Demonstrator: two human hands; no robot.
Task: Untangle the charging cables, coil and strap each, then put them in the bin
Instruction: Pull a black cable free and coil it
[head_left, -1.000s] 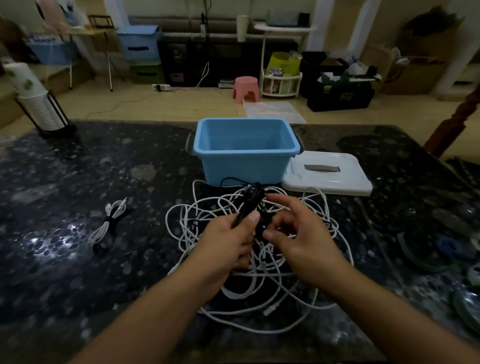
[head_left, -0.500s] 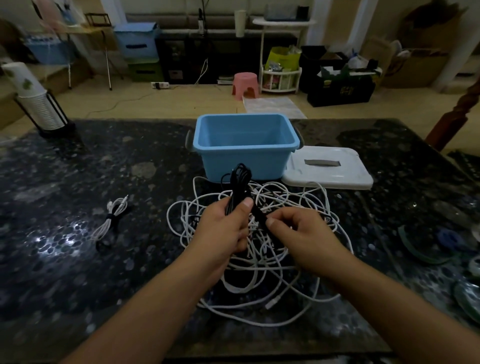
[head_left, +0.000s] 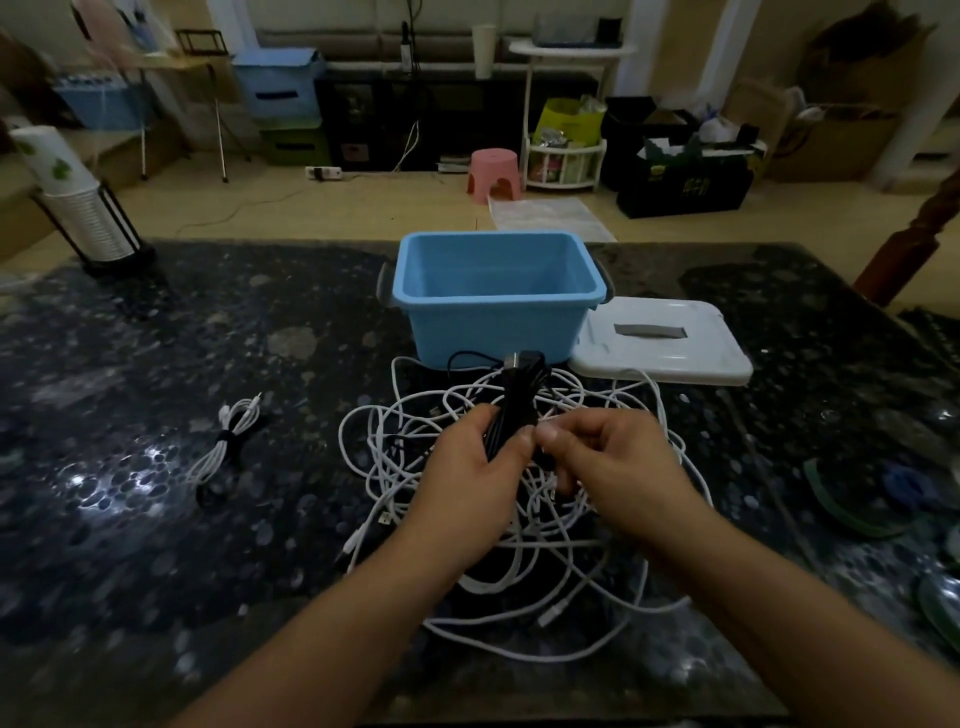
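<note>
- Head view, surroundings: dark speckled stone table (head_left: 156, 519). Blue bin (head_left: 493, 296) sits at centre back, open top, nothing visible inside. Its white lid (head_left: 670, 345) lies flat just to the right of the bin, touching or nearly touching its base.
- Far left on the table: a black wire stand with a stack of paper cups (head_left: 78, 208).
- Left of centre: one white cable already coiled and strapped (head_left: 228, 441), dark strap round its middle, lying well apart from the pile, long axis running diagonally from near-left to far-right.
- In front of the bin: tangled pile of white cables (head_left: 597, 561), loose loops spread across the table, with the far loops reaching the bin's base. Both hands and forearms cover the middle of the pile.
- Right table edge: green and blue round items, too blurred to name.
- Black cable bundle (head_left: 514, 405): coiled into a narrow hank, long axis roughly upright, leaning slightly away toward the bin, with the plug ends at its top.
- Left hand (head_left: 478, 473): fingers and thumb curled round the lower part of the black bundle, gripping it above the pile.
- Right hand (head_left: 613, 467): fingers curled, fingertips pinching at the bundle beside the left thumb; what exactly it pinches is hidden.
</note>
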